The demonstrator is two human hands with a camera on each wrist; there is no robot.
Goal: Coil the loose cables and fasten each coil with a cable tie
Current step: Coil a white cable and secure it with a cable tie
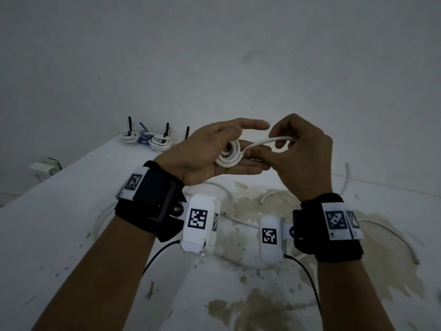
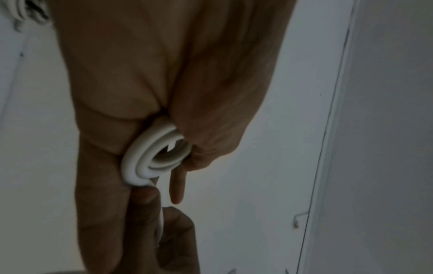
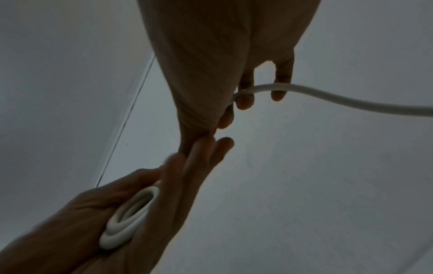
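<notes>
At the far end of the stained white table [image 1: 71, 235], a few finished coils [image 1: 160, 142] sat bundled — white and one blue, black tie tails standing up. Above the table, the left hand [image 1: 202, 158] held a small round coil of smooth white cable [image 1: 229, 155] under its thumb, fingers stretched flat. The right hand [image 1: 300, 154] pinched the stiff free tail [image 1: 269, 141], apparently to lay another turn. This coil was untied, and more loose white cables [image 1: 391, 235] lay on the peeling surface — I judged a good deal remained.
</notes>
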